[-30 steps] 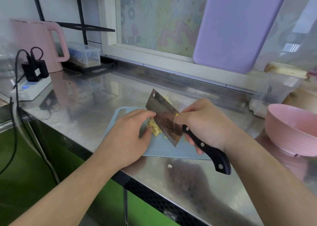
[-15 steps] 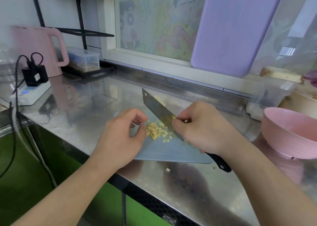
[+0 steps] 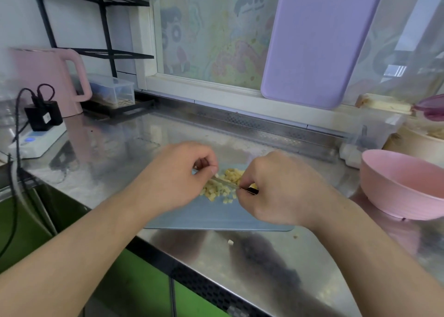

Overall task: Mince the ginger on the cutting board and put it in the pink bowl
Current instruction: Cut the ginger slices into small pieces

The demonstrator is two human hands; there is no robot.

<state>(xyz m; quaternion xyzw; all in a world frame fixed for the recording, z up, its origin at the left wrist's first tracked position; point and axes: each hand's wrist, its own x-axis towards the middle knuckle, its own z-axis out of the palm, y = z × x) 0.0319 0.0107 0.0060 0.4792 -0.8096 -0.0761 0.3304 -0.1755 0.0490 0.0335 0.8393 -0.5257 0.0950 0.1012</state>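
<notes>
Right hand [image 3: 280, 187] curled round the knife [image 3: 230, 184] near the blade, knuckles up, left hand [image 3: 177, 177] with fingers bent, fingertips on the blade's spine, ginger [image 3: 221, 190] diced on the blue cutting board [image 3: 216, 218], pink bowl [image 3: 403, 184] well right on the steel counter [image 3: 264, 256]

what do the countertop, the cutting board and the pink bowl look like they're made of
Countertop: most likely stainless steel, brushed and shiny; it mirrors the arms and the window light.
Cutting board: probably plastic; thin, matte, evenly pale blue.
Pink bowl: looks like plastic or a similar moulded material; matte, uniform pink, no glaze shine.
</notes>
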